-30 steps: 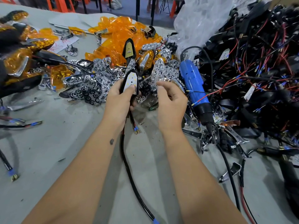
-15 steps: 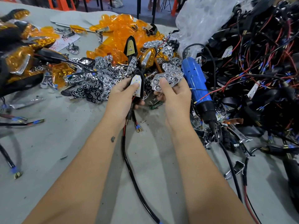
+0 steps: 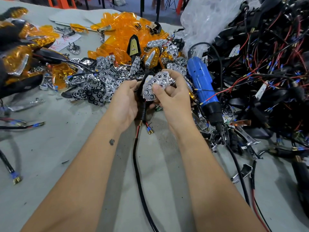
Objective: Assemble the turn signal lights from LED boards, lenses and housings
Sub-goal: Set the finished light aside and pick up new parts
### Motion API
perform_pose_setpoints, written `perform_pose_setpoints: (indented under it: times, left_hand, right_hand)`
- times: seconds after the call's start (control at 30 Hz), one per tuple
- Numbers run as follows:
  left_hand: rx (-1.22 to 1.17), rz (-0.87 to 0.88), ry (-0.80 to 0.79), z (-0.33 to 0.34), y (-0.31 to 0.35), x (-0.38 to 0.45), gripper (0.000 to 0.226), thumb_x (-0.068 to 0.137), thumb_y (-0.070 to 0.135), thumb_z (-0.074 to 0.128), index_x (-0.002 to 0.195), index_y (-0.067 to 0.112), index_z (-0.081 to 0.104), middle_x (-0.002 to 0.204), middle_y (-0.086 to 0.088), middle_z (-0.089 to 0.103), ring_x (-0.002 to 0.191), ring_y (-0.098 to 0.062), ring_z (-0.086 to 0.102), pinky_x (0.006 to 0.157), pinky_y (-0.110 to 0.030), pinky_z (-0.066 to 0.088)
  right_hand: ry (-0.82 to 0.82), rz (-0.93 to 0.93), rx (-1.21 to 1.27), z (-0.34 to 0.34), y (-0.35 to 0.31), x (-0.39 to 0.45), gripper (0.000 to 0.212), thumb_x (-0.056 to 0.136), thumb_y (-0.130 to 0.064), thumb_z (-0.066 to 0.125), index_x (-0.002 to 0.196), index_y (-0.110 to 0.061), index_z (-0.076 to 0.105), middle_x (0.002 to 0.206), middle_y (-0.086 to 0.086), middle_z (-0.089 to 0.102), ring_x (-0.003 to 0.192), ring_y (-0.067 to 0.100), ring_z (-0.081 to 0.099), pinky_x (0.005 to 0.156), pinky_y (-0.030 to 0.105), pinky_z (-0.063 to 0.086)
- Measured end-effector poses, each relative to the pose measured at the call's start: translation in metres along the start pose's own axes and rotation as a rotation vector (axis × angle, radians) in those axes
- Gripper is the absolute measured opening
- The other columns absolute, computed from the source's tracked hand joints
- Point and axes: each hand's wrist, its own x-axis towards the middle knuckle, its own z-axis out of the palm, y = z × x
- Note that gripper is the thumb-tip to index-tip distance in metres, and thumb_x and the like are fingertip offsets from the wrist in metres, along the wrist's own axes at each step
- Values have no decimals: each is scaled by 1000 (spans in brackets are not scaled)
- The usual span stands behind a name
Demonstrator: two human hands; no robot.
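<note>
Both hands meet above the grey bench [image 3: 50, 156]. The left hand [image 3: 124, 99] is wrapped around a black housing [image 3: 145, 79] whose cable [image 3: 138, 173] trails down toward the camera. The right hand [image 3: 173, 96] pinches a chrome reflector lens [image 3: 156, 85] between thumb and fingers [image 3: 168, 73], laying it against the housing's open face — the two parts touching. Behind lie heaps of loose chrome lenses [image 3: 103, 82] and orange covers [image 3: 120, 36]; a blue screwdriver [image 3: 203, 87] rests just right of the hands
</note>
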Motion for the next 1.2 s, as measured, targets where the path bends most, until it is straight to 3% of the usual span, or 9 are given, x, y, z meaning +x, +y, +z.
perform_pose_setpoints:
  times: [0.23, 0.3, 0.4, 0.53, 0.6, 0.67, 0.9, 1.07, 1.2]
  left_hand:
    - [39, -5, 1, -1, 1, -2, 37, 102, 26, 32, 113, 14, 64, 109, -11, 70, 95, -24, 67, 104, -52, 46]
    - [46, 11, -10, -1, 1, -2, 37, 102, 24, 31, 110, 16, 66, 104, -8, 73, 96, -22, 67, 103, -51, 48]
    - [39, 17, 5, 2, 1, -4, 39, 103, 21, 29, 123, 11, 61, 116, -13, 71, 103, -24, 66, 104, -49, 48]
    - [46, -12, -3, 4, 2, -3, 44, 103, 21, 29, 136, 6, 54, 131, -21, 62, 109, -30, 61, 104, -51, 47]
    - [30, -12, -15, 3, 1, -3, 42, 103, 21, 31, 132, 5, 57, 119, -17, 69, 99, -26, 66, 92, -45, 55]
    - [44, 5, -18, 3, 0, -4, 34, 102, 20, 37, 122, 7, 60, 98, -9, 71, 78, -19, 67, 77, -38, 56]
    - [81, 86, -92, 2, -4, -4, 35, 101, 3, 44, 135, 3, 54, 113, -12, 69, 90, -20, 69, 83, -38, 58]
    - [161, 167, -85, 2, -8, -2, 39, 98, 7, 51, 137, 7, 53, 117, -9, 70, 106, -19, 67, 98, -40, 54]
    - [206, 224, -68, -1, -9, 0, 59, 82, 14, 66, 139, 8, 52, 119, -13, 66, 113, -26, 62, 109, -48, 45]
  right_hand:
    - [1, -16, -95, -1, 0, 1, 39, 85, -24, 69, 118, -42, 58, 106, 48, 50, 88, 43, 62, 89, 65, 51]
    - [8, -19, -112, -1, 1, 2, 41, 86, -19, 69, 122, -37, 57, 99, 46, 54, 84, 44, 61, 91, 61, 52]
    - [-7, -44, -208, -4, 3, 3, 48, 92, -14, 68, 135, -29, 55, 79, 20, 53, 79, 30, 53, 84, 44, 51]
    - [0, -91, -307, 0, 3, 1, 53, 95, -15, 66, 144, -25, 50, 103, 10, 62, 95, 19, 58, 96, 40, 51]
    - [39, -140, -364, 0, 3, 1, 53, 93, -20, 68, 143, -25, 51, 105, -4, 54, 87, -4, 50, 88, 18, 47]
    - [97, -177, -415, -1, 3, 0, 49, 91, -23, 71, 138, -25, 57, 96, -12, 43, 77, -7, 44, 78, 6, 40]
    - [174, -155, -362, 0, 3, 0, 29, 89, -20, 72, 114, -32, 62, 91, -4, 52, 76, 9, 50, 76, 35, 55]
    - [193, -119, -334, -1, 2, 1, 23, 89, -28, 73, 108, -34, 62, 95, 3, 57, 77, 10, 52, 71, 26, 50]
    - [214, -56, -304, -2, 0, 0, 21, 88, -37, 73, 106, -30, 65, 104, 0, 65, 94, 9, 62, 85, 28, 54]
